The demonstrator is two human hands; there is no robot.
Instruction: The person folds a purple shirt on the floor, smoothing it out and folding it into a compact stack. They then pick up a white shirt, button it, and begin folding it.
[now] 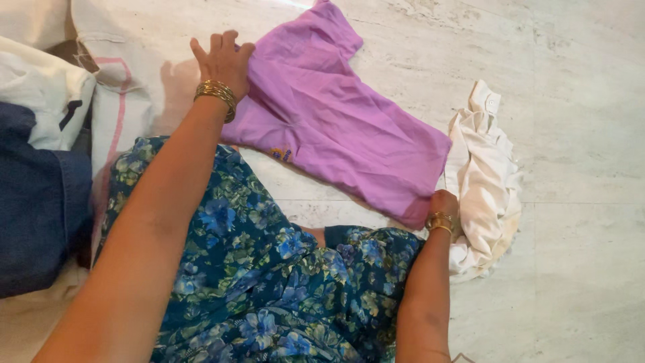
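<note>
A purple shirt (336, 121) lies flat on the pale marble floor (578, 121), running from upper middle to lower right. My left hand (223, 59), with gold bangles at the wrist, presses on the shirt's left edge, fingers curled over the cloth. My right hand (445, 205), also with bangles, grips the shirt's lower right corner. My knees in a blue floral dress (269, 282) fill the lower middle.
A crumpled cream-white garment (485, 175) lies just right of the purple shirt, beside my right hand. At the left are a dark blue denim piece (37, 208), a white cloth (44, 94) and a white sack with a pink stripe (124, 87).
</note>
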